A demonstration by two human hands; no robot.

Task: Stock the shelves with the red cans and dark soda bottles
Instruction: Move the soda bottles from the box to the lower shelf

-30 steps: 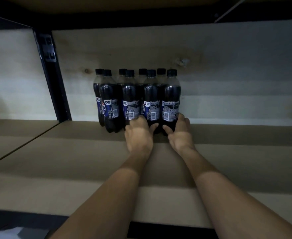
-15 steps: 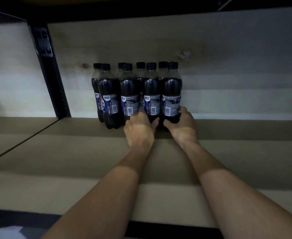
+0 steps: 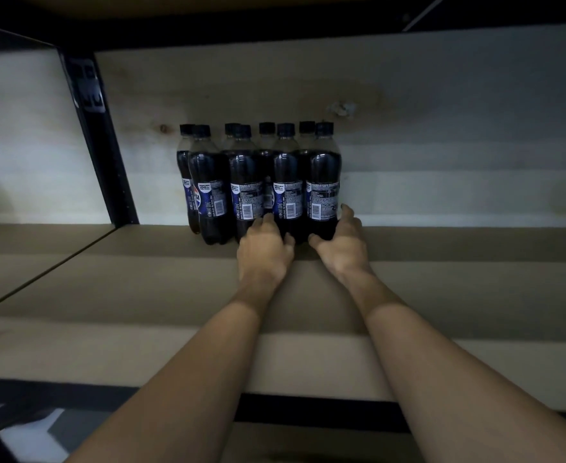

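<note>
1. Bottles in two rows of four, upright on the shelf, just right of the black post.
2. Left hand cupped round the base of the front bottle second-farthest from the post; right hand wrapped low round the farthest one.
3. Full, so probably hefty; smooth plastic, likely slick and a bit squishy.
4. Best gripped mid-body at the label, not the cap; tall and narrow, so easy to knock into neighbours.
</note>
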